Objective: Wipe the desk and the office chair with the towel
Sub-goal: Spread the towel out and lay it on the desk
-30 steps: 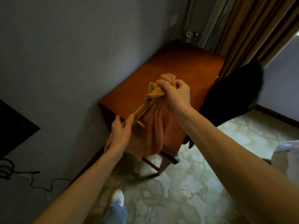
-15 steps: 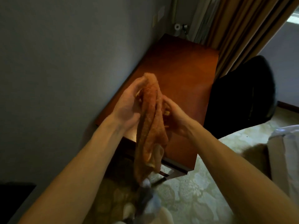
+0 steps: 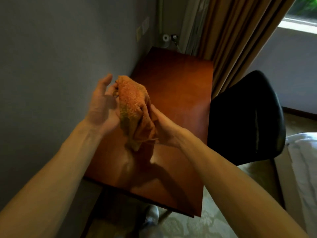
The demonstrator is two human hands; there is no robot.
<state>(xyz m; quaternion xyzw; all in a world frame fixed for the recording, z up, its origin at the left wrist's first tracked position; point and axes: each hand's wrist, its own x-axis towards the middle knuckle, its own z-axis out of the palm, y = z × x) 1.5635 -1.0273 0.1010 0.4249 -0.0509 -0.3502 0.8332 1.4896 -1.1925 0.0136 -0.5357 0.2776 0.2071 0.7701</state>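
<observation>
Where the desk stands: the desk (image 3: 180, 93) runs along the grey wall from the near edge away to the curtain, its wooden top bare under the hands.
Office chair: the office chair (image 3: 245, 117), black, stands just beside the desk's right edge, well apart from both hands.
Towel: the orange towel (image 3: 133, 109) is bunched into a long bundle between the two palms and held in the air over the desk's near half. Its long axis is nearly upright, the top tipped toward the wall and the loose tail hanging down, clear of the wood.
Left hand: the left hand (image 3: 103, 103) lies flat against the bundle's wall side, fingers straight and slightly spread, gripping nothing.
Right hand: the right hand (image 3: 163, 127) cups the bundle from below on the chair side, thumb laid on the cloth. Its fingers pass behind the towel and cannot be seen, yet this hand appears to carry the weight.
Gap to the wood: the desk lies straight below the tail. The right hand looks best placed to lower the towel and press it flat before any stroke, and the chair's turn would follow.
</observation>
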